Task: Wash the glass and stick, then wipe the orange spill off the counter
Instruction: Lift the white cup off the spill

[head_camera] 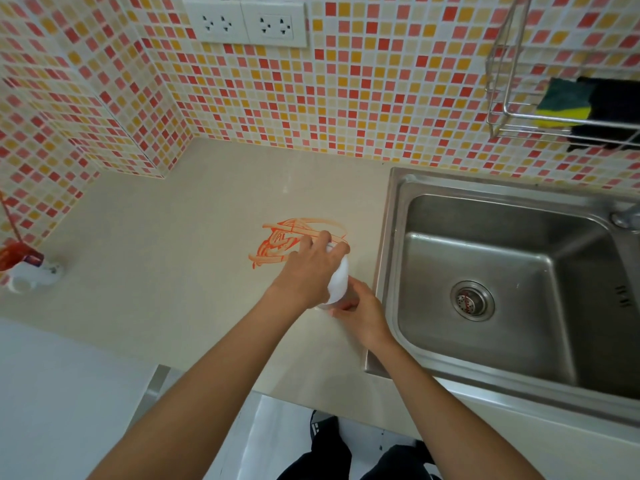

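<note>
An orange spill (277,245) is smeared in loops on the beige counter (156,244), left of the sink. Just in front of it both hands hold a white, rounded container (338,284) that stands on the counter. My left hand (313,268) grips it from above, fingers wrapped over its top. My right hand (362,311) holds its lower part from the sink side. At the far left edge lies a red and white object (27,268) with a thin red stick (10,220) rising from it; I cannot tell whether it is the glass.
A steel sink (394,237) with a drain strainer (471,300) fills the right side, and the tap (625,218) sits at its far right. A wire rack (498,109) on the tiled wall holds a green and yellow sponge (564,103). Two wall sockets (246,24) sit above the counter.
</note>
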